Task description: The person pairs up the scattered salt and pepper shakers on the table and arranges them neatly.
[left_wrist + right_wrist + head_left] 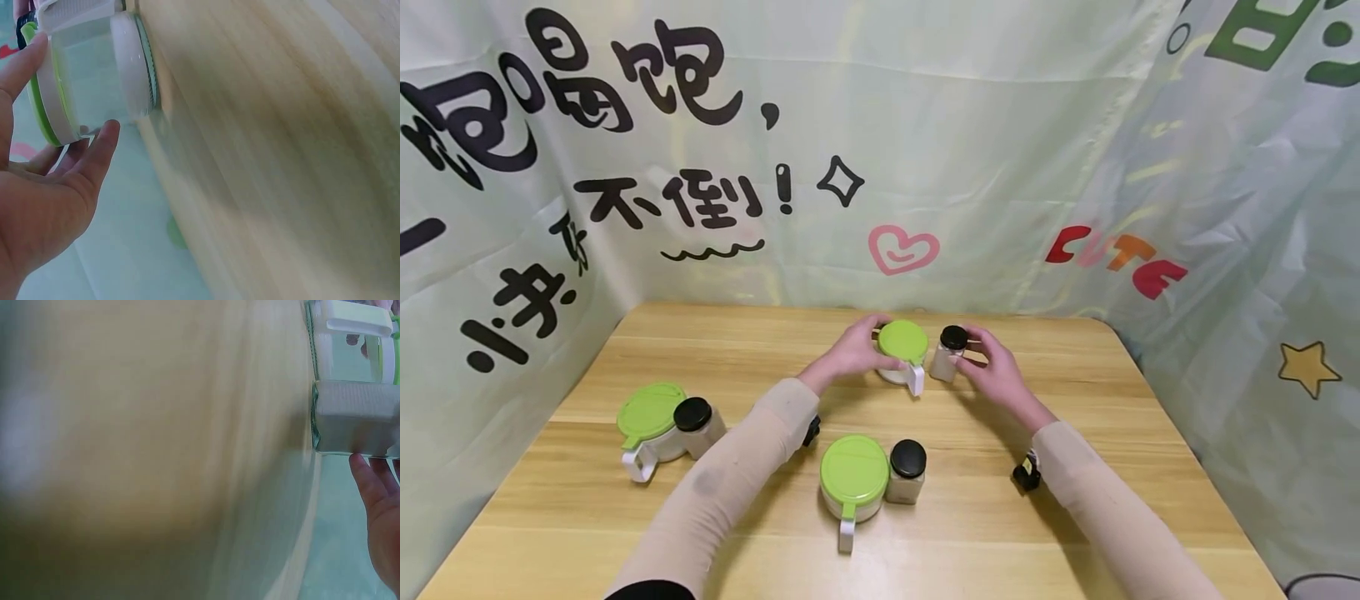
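Note:
Near the back of the table my left hand holds a seasoning jar with a green lid and a white handle. In the left wrist view, thumb and fingers lie on opposite sides of this clear jar. Just right of it, my right hand grips a square spice bottle with a black cap, the thumb on its near side. Seen from the right wrist, the fingertips touch the side of the bottle, which stands close beside the handled jar.
Another green-lidded jar and black-capped bottle stand side by side at the front middle of the wooden table. A similar pair, jar and bottle, stands at the left, near my left sleeve. Printed cloth hangs behind.

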Available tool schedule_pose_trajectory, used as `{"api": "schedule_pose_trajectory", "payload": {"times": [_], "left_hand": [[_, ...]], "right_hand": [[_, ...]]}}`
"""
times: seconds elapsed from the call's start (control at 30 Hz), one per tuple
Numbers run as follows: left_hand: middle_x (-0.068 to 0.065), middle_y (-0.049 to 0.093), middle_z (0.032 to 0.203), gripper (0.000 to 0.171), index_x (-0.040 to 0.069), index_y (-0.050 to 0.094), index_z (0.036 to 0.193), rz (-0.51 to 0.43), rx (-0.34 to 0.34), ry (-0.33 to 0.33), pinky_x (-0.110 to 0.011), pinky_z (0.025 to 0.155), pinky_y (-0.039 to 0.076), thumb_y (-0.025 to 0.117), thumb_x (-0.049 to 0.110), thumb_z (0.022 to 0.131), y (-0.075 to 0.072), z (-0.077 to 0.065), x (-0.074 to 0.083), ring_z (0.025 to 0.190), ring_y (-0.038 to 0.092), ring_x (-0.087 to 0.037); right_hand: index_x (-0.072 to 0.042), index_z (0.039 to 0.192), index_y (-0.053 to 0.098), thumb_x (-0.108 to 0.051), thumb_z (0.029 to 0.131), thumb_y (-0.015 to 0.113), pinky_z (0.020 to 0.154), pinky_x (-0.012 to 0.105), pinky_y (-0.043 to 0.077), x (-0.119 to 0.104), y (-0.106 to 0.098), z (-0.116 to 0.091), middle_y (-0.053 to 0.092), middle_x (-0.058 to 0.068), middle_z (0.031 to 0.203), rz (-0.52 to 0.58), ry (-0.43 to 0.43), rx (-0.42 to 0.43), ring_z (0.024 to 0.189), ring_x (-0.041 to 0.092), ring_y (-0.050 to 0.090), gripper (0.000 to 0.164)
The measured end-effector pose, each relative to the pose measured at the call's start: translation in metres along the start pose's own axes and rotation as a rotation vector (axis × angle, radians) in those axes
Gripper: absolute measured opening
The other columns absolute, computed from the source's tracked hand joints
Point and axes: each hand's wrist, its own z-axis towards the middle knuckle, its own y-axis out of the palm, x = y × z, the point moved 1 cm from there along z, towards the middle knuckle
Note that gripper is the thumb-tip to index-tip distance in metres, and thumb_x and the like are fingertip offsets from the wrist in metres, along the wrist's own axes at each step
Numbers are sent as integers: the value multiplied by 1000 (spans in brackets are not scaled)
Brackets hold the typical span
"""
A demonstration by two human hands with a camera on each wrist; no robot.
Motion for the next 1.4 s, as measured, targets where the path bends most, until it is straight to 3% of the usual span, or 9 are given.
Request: {"api": "schedule_pose_trajectory", "payload": {"times": [0.47, 0.73, 0.9, 1.07, 1.27, 1.4], "left_hand": [[-14, 52, 150, 90, 3, 42, 155, 89, -182, 69, -39, 112, 49, 91, 20, 82, 11, 5, 13, 136, 53, -31], [-12, 54, 148, 83, 3, 47, 151, 113, -282, 135, -37, 112, 49, 90, 21, 82, 19, 7, 24, 135, 55, -30], [-13, 52, 150, 82, 2, 45, 151, 86, -368, 153, -31, 106, 53, 90, 19, 84, 27, 3, 34, 135, 55, -30], [-14, 53, 148, 82, 1, 45, 150, 162, -413, 200, -31, 105, 53, 89, 20, 84, 37, -1, 47, 132, 57, -29], [-12, 55, 143, 79, 2, 48, 146, 275, -475, 249, -28, 104, 51, 89, 29, 85, 47, -4, 63, 125, 59, -24], [-10, 58, 140, 78, 3, 50, 145, 290, -531, 269, -24, 98, 53, 90, 29, 83, 50, -7, 72, 119, 61, -20]], "right_hand": [[1, 155, 41, -3, 98, 72, 103, 31, 54, 1, -21, -36, 52, 26, 147, 26, 22, 1, 134, 43, 54, 65], [5, 149, 46, 1, 97, 71, 100, 21, 53, 4, -33, -55, 54, 28, 144, 39, 2, 8, 131, 42, 55, 58], [4, 147, 48, 0, 97, 71, 99, 17, 52, 4, -43, -70, 55, 28, 143, 29, 6, 9, 125, 22, 59, 55], [7, 144, 50, 2, 95, 72, 97, 17, 53, 3, -56, -86, 57, 28, 139, 36, -17, 11, 118, -1, 58, 54], [7, 140, 52, 6, 93, 73, 95, 16, 54, 7, -69, -105, 62, 8, 131, 54, -37, 13, 114, -4, 60, 51], [9, 137, 53, 10, 91, 72, 95, 17, 55, 7, -74, -115, 62, -9, 127, 75, -59, 7, 114, -2, 61, 50]]}}
